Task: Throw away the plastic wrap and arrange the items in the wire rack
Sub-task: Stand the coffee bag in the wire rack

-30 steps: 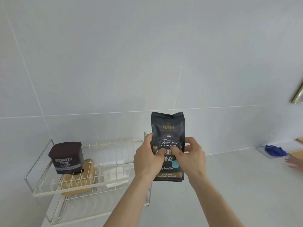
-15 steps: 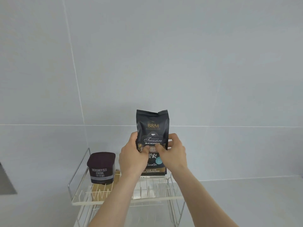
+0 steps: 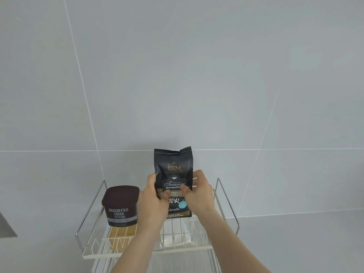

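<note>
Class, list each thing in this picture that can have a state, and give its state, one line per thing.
coffee bag: upright, sealed, held over the rack.
left hand: gripping the bag's left side.
right hand: gripping the bag's right side.
cocoa tub: upright, lid on, in the rack.
wire rack: partly filled.

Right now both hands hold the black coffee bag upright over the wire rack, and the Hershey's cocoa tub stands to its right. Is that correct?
Not quite. The head view shows the Hershey's cocoa tub left of the coffee bag, not right. Both hands, left and right, do hold it upright over the wire rack.
</note>
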The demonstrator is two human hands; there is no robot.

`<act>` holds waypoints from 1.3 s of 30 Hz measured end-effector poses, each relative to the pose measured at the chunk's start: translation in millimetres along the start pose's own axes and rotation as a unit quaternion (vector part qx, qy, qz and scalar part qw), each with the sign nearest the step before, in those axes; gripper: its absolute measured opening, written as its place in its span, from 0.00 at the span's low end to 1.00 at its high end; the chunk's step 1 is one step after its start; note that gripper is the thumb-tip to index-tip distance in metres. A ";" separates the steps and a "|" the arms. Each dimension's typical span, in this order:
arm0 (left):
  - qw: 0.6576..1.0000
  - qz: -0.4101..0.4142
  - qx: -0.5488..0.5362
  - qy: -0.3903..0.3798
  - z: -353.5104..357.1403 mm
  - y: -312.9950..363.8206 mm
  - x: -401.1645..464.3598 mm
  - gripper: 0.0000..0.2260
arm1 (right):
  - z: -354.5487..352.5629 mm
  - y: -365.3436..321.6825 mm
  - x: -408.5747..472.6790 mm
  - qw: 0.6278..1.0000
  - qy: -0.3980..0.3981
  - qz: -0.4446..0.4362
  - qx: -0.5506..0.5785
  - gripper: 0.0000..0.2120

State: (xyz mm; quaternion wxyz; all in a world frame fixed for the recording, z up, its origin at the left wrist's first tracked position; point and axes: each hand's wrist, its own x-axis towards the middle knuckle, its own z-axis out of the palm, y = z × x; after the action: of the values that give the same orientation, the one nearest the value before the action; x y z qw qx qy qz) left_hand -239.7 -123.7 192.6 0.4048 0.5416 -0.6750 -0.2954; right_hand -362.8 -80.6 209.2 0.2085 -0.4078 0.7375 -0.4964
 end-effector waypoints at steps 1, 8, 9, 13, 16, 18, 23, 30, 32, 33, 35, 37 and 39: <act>1.000 -0.002 -0.001 0.000 2.3 -3.4 2.0 0.18 | 3.4 3.7 2.7 1.000 -0.004 0.006 0.005 0.12; 1.000 -0.016 -0.002 -0.019 12.6 -21.7 6.8 0.19 | 17.3 30.8 12.7 0.999 -0.034 0.023 0.009 0.12; 1.000 -0.014 0.003 -0.018 13.4 -22.6 7.4 0.19 | 19.5 34.4 12.5 0.999 -0.028 0.023 -0.003 0.12; 0.999 -0.029 0.010 -0.024 14.2 -25.8 10.9 0.18 | 25.6 43.8 10.1 0.999 -0.016 0.046 -0.010 0.09; 0.998 -0.058 0.004 -0.037 11.9 -28.7 13.0 0.21 | 23.5 48.9 9.9 0.997 -0.038 0.067 -0.002 0.11; 0.996 -0.071 0.015 -0.050 10.7 -31.4 12.9 0.20 | 21.8 54.7 8.7 0.994 -0.072 0.068 -0.034 0.14; 0.989 -0.113 0.026 -0.095 10.2 -43.4 9.0 0.20 | 22.4 65.2 4.0 0.989 -0.095 0.051 -0.097 0.17; 0.985 -0.117 0.051 -0.119 14.9 -52.7 10.0 0.19 | 24.3 70.7 0.9 0.991 -0.072 0.033 -0.110 0.13; 0.985 -0.112 0.063 -0.114 16.2 -53.5 9.6 0.18 | 25.5 70.6 1.6 0.991 -0.067 0.034 -0.113 0.13; 0.985 -0.110 0.068 -0.111 16.9 -53.6 9.9 0.18 | 26.2 70.3 1.7 0.991 -0.065 0.037 -0.115 0.12; 0.986 -0.108 0.076 -0.104 18.6 -53.8 10.6 0.17 | 27.2 69.9 2.2 0.990 -0.064 0.042 -0.119 0.12; 0.985 -0.110 0.082 -0.100 20.1 -53.9 10.8 0.17 | 27.6 69.1 3.0 0.989 -0.058 0.042 -0.126 0.12; 0.985 -0.107 0.089 -0.098 21.0 -53.3 10.5 0.17 | 27.6 68.7 3.5 0.989 -0.056 0.042 -0.131 0.12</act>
State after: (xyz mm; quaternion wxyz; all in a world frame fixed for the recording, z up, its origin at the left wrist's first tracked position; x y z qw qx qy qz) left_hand -232.6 -147.5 139.9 0.2526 0.6127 -0.6736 -0.3272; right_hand -372.3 -86.9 135.9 0.2147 -0.4270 0.8002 -0.3624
